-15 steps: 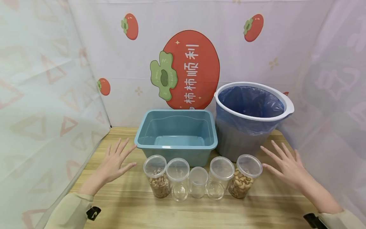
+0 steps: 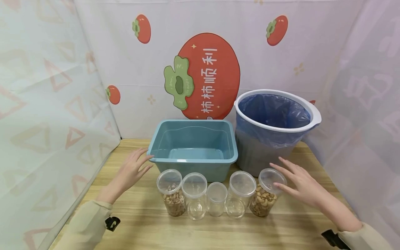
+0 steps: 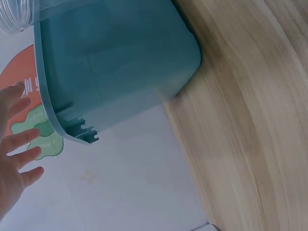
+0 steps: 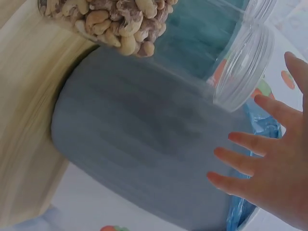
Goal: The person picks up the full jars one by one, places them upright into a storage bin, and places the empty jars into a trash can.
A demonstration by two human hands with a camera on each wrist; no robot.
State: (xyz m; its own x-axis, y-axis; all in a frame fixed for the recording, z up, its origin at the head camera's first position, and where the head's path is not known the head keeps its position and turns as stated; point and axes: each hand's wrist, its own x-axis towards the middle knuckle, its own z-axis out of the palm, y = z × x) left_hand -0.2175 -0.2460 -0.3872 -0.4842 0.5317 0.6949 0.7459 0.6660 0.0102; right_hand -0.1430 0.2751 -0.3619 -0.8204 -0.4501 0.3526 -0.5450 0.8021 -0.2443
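Several clear lidded jars stand in a row on the wooden table. The rightmost, a cashew jar (image 2: 263,199), is partly filled with nuts. My right hand (image 2: 300,184) is at its lid, fingers spread and holding nothing; in the right wrist view the fingertips (image 4: 222,180) show beside the lid (image 4: 245,67). At the row's left end stands a jar of small brown nuts (image 2: 174,201). My left hand (image 2: 131,170), fingers loosely extended, hovers by the left rim of the teal basin (image 2: 193,160) and grips nothing. Between the nut jars are a tall jar (image 2: 194,194), a smaller jar (image 2: 216,199) and a wide jar (image 2: 240,192), all without contents.
Right behind the jars sits the teal basin, with nothing inside. A grey bin (image 2: 259,158) with a white rim and blue liner bag (image 2: 275,107) stands at the back right. Printed cloth (image 2: 131,66) hangs behind the table and along both sides.
Both hands have moved inward. The right has come left to the cashew jar's lid, and the left has shifted right toward the basin with its fingers less spread.
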